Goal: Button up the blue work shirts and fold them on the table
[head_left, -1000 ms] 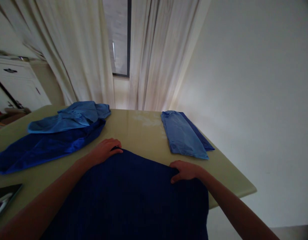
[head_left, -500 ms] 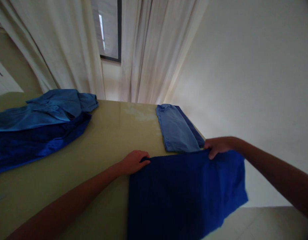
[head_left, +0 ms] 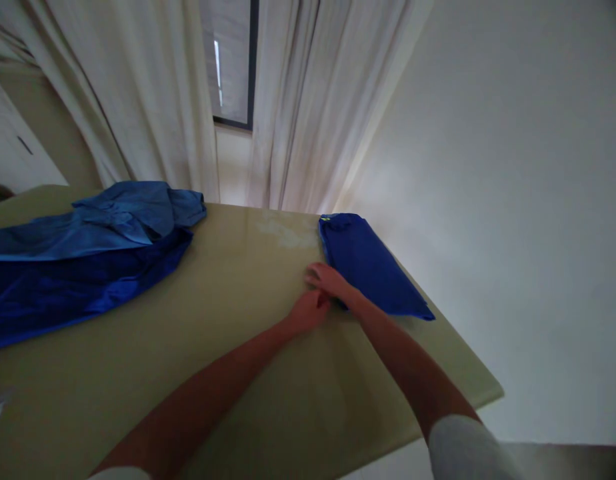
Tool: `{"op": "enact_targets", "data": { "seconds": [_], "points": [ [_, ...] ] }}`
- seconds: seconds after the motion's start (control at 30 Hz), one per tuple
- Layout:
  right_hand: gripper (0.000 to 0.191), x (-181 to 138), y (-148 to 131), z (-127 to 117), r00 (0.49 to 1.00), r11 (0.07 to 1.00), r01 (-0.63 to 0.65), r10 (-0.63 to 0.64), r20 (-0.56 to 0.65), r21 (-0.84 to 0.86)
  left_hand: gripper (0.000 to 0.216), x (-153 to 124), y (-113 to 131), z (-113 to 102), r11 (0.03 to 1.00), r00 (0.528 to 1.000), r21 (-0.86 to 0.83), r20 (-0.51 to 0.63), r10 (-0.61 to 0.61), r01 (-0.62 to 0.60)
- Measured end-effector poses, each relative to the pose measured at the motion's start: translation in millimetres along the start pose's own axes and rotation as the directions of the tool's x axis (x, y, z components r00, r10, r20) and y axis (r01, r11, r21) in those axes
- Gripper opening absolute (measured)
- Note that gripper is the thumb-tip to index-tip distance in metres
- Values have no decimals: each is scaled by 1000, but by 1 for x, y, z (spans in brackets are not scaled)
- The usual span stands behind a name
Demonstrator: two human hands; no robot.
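A dark blue folded garment lies on the tan tabletop near the wall side. A sliver of lighter blue cloth shows along its far left edge. At its near left corner, my left hand has its fingers closed. Just beyond and partly over it, my right hand is curled, its fingertips bent toward the table left of the garment. The hands touch or nearly touch each other. Whatever the fingers may pinch is hidden.
On the left of the table sit a rumpled light blue garment and a darker blue one. Pale curtains and a window hang behind the far edge. A white wall rises on the right, past the table's corner.
The dark blue cloth stretched between my hands now lies folded over the light blue garment. My hands have come together at its near left corner, the right moving left.
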State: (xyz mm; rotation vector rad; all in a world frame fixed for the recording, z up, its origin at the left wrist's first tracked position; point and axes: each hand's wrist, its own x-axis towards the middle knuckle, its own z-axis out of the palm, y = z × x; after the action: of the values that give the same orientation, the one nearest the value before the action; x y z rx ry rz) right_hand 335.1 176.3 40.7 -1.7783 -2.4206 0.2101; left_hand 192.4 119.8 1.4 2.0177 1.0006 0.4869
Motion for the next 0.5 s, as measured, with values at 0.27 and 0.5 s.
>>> {"op": "enact_targets", "data": {
  "seconds": [0.27,0.5],
  "points": [
    [55,-33,-13,72,968,995,-44,66,-242,95,42,-86,-90,-166,865,905,445,-426,-22,231],
    [56,-30,-7,76,957,993,-19,53,-286,120,59,-148,-161,-273,486,612,420,-708,-353,766]
  ]
}}
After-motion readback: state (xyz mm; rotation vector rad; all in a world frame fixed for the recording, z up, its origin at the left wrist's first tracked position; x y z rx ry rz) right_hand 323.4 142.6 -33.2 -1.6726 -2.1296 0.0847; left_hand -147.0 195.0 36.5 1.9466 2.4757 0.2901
